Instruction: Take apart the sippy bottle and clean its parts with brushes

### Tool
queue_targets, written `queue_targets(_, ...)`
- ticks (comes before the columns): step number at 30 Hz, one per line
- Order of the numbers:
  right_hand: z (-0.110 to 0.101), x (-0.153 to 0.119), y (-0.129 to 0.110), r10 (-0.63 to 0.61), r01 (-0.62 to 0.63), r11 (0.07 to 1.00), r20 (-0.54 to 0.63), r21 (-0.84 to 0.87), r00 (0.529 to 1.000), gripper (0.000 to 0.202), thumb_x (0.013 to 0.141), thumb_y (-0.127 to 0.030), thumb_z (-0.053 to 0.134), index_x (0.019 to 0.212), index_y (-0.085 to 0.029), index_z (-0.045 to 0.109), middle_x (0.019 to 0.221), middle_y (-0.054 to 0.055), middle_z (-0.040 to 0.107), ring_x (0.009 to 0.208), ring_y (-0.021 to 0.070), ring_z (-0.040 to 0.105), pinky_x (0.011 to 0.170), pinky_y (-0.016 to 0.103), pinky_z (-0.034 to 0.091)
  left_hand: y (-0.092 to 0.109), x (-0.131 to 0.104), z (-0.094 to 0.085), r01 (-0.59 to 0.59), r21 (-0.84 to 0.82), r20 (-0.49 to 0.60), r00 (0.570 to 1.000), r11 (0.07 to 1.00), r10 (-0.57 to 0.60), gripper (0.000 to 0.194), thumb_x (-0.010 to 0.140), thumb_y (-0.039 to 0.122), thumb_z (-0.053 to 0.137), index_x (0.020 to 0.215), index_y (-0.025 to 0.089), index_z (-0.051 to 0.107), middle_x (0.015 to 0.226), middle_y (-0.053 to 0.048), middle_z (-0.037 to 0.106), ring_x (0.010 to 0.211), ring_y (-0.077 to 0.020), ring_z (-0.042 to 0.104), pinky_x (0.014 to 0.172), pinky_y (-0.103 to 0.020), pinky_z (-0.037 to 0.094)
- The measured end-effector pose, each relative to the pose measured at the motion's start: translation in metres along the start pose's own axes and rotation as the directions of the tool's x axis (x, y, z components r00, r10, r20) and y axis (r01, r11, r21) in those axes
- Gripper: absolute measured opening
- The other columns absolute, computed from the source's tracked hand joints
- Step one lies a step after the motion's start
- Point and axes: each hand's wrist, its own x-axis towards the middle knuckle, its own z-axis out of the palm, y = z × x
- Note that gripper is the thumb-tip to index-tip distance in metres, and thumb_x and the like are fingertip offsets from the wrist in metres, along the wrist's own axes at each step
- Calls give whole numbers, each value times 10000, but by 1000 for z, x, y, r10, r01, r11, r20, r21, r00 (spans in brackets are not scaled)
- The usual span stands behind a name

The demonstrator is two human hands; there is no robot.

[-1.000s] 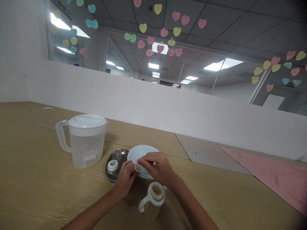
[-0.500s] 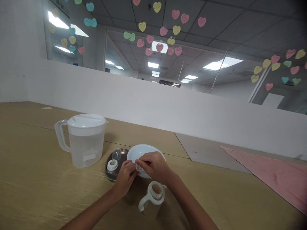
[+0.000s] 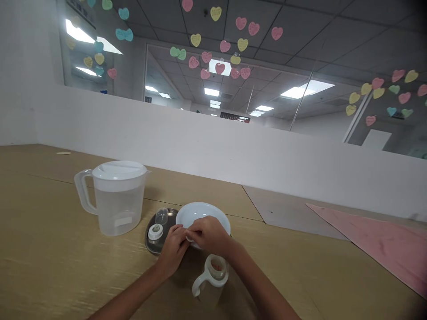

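Note:
My left hand [image 3: 172, 250] and my right hand [image 3: 208, 234] meet over the near rim of a white bowl [image 3: 188, 212]. Pinched between their fingertips is a small translucent round piece [image 3: 190, 240], apparently a baby bottle nipple, mostly covered by the fingers. Below my right wrist stands an uncapped baby bottle [image 3: 213, 273] with white handles; something reddish shows inside its mouth. Left of the hands, a metal tray [image 3: 151, 245] carries a white collar ring [image 3: 155, 232] and a clear dome cap [image 3: 162, 216].
A lidded plastic pitcher [image 3: 118, 200] of water stands behind and left of the tray, its handle pointing left. A pink cloth or sheet [image 3: 387, 249] lies at the right of the table [image 3: 66, 266]. Beyond rises a low white wall [image 3: 200, 138] with glass above.
My right hand has shifted slightly left and down and turned over the nipple, which shows less than before. The bottle, tray and pitcher stay in place; the view has moved slightly.

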Motion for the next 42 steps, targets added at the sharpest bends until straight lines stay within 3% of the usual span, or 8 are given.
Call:
queue_targets(14,-30,-10,-11,-96,145,972,-252,183,963,422,875,-271,445,468,-158,450,468,-35,403,477,70,309,496,214,254,-6,0,3,-80,35,-30,996,996,81,312,880,220,408,706,231,666,785,-11,705,770,-189,605,847,-359,455)
queue_targets(23,-71,-25,-22,100,168,861,-485,480,869,385,867,-299,518,512,-157,566,454,-12,511,434,77,448,450,208,345,-8,-1,5,-113,28,-10,993,993,114,299,918,310,427,788,226,683,785,-15,710,742,-176,614,871,-389,424)
queue_targets(26,-91,-38,-17,322,212,775,-661,595,678,321,850,-290,553,560,-171,619,486,-4,559,440,101,496,462,236,409,-9,-2,6,-90,2,-29,995,996,90,317,928,344,421,802,227,688,772,-9,708,727,-170,618,887,-396,417)
queue_targets(28,-107,-48,-8,444,232,794,-797,561,409,262,828,-308,589,607,-179,648,509,-7,564,420,96,484,450,246,418,-9,-2,7,-70,-24,-38,997,997,69,322,932,353,419,814,229,691,793,-9,713,738,-168,622,912,-401,406)
queue_targets(30,-119,-54,5,505,175,801,-803,573,317,199,790,-330,638,667,-177,670,538,-8,569,423,93,490,431,240,418,-8,-3,8,-57,-45,-50,997,997,55,319,932,359,421,829,230,694,821,-13,719,770,-170,628,934,-404,397)
queue_targets(35,-97,-40,55,633,-86,647,-471,758,615,335,805,-444,550,722,-130,633,604,16,572,490,108,546,414,220,442,-7,-3,9,-61,-45,-68,996,997,58,328,928,372,420,826,233,699,821,-11,720,772,-169,632,928,-395,414)
queue_targets(37,-72,-28,74,645,-334,658,-278,675,712,323,866,-363,420,761,-120,605,645,34,590,534,115,578,437,213,453,-8,-3,9,-69,-36,-65,996,997,66,332,930,378,417,829,229,695,824,-14,719,772,-170,633,924,-394,414)
queue_targets(42,-21,-14,99,674,-613,716,-100,334,732,265,818,-137,393,636,-135,587,599,51,616,553,113,562,525,214,391,-7,-3,7,-63,-27,-28,998,998,62,329,939,358,398,828,220,675,838,-17,721,785,-174,636,928,-402,397)
